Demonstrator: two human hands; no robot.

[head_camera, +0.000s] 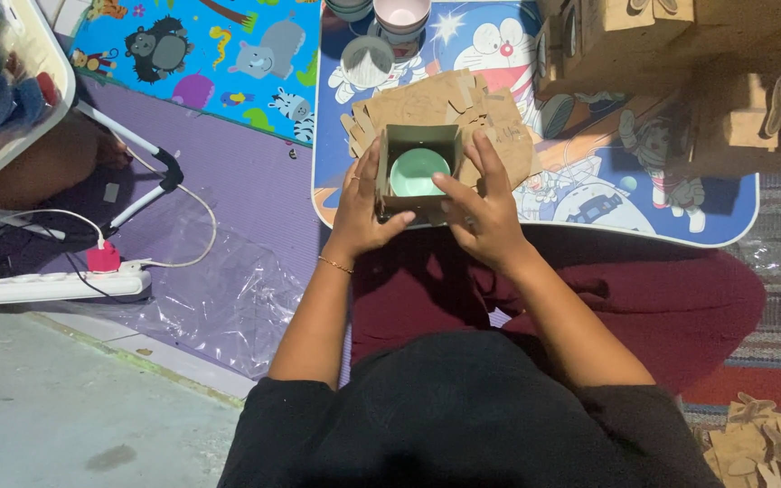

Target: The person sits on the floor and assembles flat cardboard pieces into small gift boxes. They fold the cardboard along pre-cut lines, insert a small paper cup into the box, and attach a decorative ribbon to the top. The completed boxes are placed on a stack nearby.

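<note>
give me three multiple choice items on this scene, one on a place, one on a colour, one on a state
1. Where does the small bowl sit?
A. inside the open cardboard box
B. on the purple mat
C. on the person's lap

2. What colour is that bowl?
A. red
B. mint green
C. black

3. What is the state of the box?
A. taped shut
B. crushed flat
C. open at the top, held by both hands

Answers:
1 A, the bowl shows within the box walls.
2 B, its inside is pale green.
3 C, the left hand grips one side and the right hand the other, over the low cartoon table.
</note>
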